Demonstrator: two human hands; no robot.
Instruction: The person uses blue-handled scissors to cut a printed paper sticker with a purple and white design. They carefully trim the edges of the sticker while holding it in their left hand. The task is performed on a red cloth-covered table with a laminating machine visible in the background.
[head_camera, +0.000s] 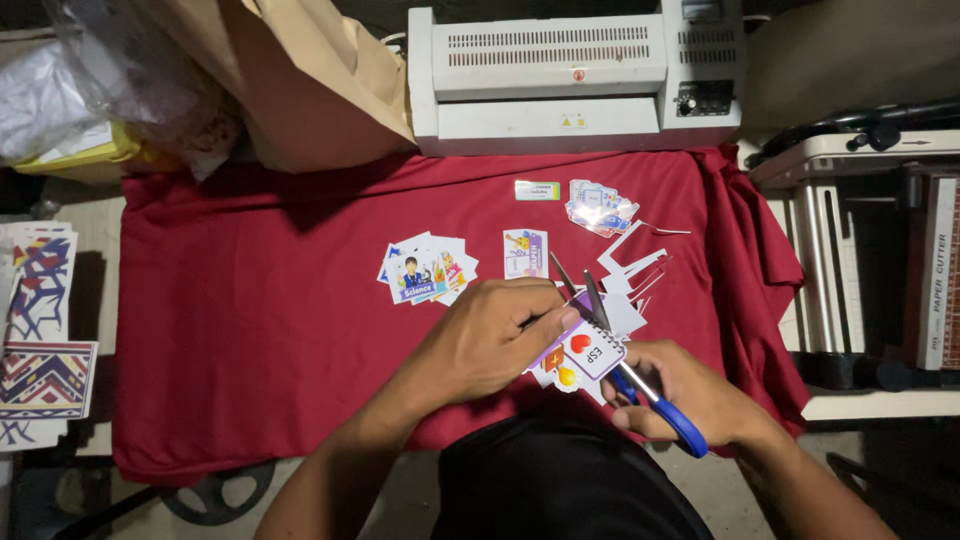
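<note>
I see my left hand (490, 340) pinching a laminated sticker sheet (585, 352) just right of centre, low in the frame, over the red cloth (250, 330) on the counter. My right hand (690, 395) grips blue-handled scissors (625, 355), blades parted at the sheet's upper edge. Cut stickers (427, 270) lie just above.
</note>
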